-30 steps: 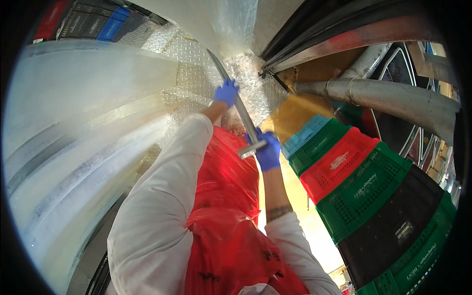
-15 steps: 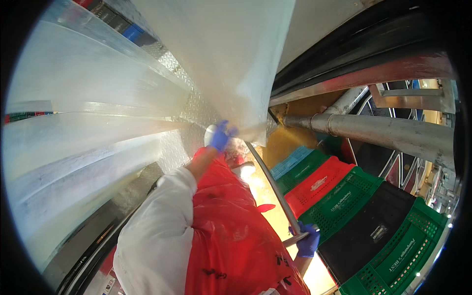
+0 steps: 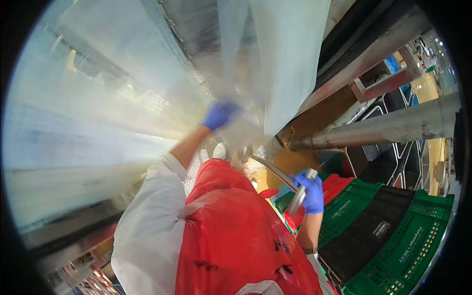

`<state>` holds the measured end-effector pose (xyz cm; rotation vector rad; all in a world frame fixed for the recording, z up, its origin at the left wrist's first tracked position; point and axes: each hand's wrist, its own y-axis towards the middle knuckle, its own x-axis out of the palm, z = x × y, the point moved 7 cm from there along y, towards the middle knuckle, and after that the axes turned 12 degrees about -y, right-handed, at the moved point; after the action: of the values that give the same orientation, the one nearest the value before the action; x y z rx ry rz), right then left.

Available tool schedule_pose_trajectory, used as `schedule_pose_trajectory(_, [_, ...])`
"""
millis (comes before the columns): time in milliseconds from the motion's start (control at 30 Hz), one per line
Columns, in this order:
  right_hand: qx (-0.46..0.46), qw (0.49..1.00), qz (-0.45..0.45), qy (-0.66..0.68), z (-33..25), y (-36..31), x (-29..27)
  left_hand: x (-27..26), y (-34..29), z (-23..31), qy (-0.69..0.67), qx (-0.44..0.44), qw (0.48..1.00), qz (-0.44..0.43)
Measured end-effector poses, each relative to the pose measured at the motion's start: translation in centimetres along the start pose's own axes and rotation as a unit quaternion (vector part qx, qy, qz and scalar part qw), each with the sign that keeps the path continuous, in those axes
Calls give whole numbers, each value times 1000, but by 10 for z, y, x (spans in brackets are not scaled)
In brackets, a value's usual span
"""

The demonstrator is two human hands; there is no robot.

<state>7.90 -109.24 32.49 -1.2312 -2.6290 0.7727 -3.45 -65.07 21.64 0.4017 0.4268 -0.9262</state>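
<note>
Below and to the right of centre, a long-handled metal tool [image 3: 279, 173] slants across the right hand [image 3: 310, 194], just beside the stacked crates [image 3: 413, 236]. The fingers of this blue-gloved hand are wrapped round the tool near the meeting of shaft and crosspiece. The left hand [image 3: 221, 114], gloved likewise, is raised at the translucent panels [image 3: 295, 59] that spread across the upper part of the view; it is blurred, so whether its fingers are spread, curled or touching a panel cannot be told.

The step in hand appears to be carrying the tool alongside the panels, the right hand bearing it while the left arm reaches forward. The next move would seem to call for a firm right-hand grip, with the shaft kept clear of the panels and the crates.

The tool is dull grey and slender. Its shaft runs up and leftward from the right hand, in front of a yellow-brown floor [image 3: 295, 164]; the far end, near the panels, is not clearly distinguishable. The short crosspiece, paler and brighter at its upper tip, forms a T-shaped handle, its lower end beside the red apron [image 3: 236, 216].
</note>
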Motion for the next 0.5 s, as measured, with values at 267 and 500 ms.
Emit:
schedule_pose_trajectory(267, [-31, 994, -108, -7, -11, 10, 88, -107, -76, 37, 234, 116, 924, 280])
schedule_pose_trajectory(500, [-38, 995, -96, -11, -8, -10, 96, -201, -100, 16, 92, -240, 914, 312])
